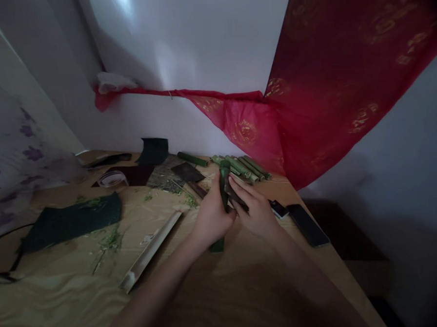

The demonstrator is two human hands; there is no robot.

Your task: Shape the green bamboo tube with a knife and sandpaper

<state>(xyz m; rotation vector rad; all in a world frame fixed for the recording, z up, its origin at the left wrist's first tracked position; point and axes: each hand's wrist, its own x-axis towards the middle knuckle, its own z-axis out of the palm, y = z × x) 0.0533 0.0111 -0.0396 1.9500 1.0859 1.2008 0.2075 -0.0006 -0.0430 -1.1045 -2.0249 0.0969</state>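
Upright over the table, a green bamboo piece [224, 169] is gripped by my left hand [212, 210], its fingers wrapped round it. My right hand [256, 209] is closed on a dark brown flat piece [236, 196], pressed against the bamboo's right side; its exact kind is hard to make out. Both hands touch near their lower edges. Below my left hand, a dark green strip [217, 245] shows partly. Behind the hands, several cut bamboo tubes [246, 168] lie side by side, with another green tube [192, 159] to their left.
A split bamboo strip [152, 252] lies left of my forearms. Dark green sheets [75, 222], green shavings [110, 240] and a white roll [112, 179] are spread farther left. A black phone [308, 224] rests by the table's right edge. Red cloth [310, 105] hangs behind.
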